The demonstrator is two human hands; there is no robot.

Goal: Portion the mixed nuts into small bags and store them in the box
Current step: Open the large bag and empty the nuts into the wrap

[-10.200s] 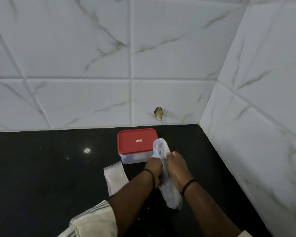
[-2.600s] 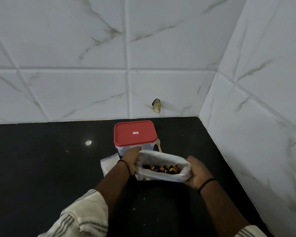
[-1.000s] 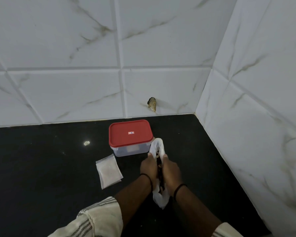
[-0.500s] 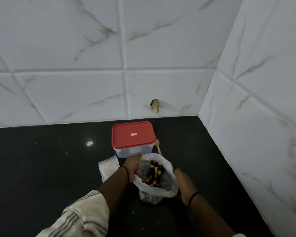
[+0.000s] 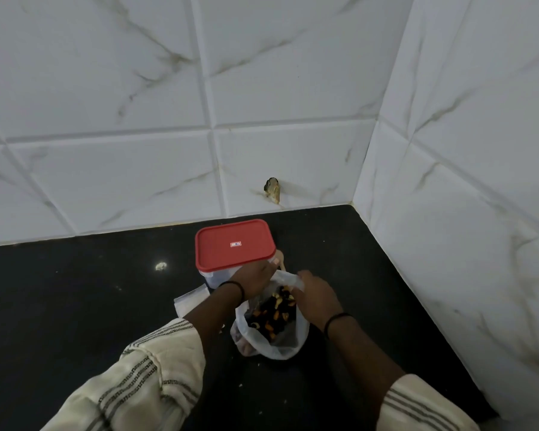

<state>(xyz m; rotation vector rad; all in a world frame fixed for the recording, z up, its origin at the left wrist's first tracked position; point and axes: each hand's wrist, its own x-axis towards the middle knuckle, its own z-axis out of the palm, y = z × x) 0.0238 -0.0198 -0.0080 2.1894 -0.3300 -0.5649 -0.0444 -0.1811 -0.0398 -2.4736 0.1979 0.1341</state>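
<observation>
- Presently, left hand [image 5: 257, 275] and right hand [image 5: 313, 295] are gripping the plastic bag [image 5: 274, 346] rim, spreading it open.
- Mixed nuts [image 5: 271, 315] are showing inside.
- Red-lidded box [image 5: 234, 244] is standing closed on the desk [image 5: 75, 306].

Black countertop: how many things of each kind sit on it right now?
Clear plastic boxes with red lid: 1
Large clear plastic bags of mixed nuts, held open by left hand and right hand: 1
Small clear flat bags: 1
Wooden spoons, mostly hidden: 1
Total: 4
</observation>
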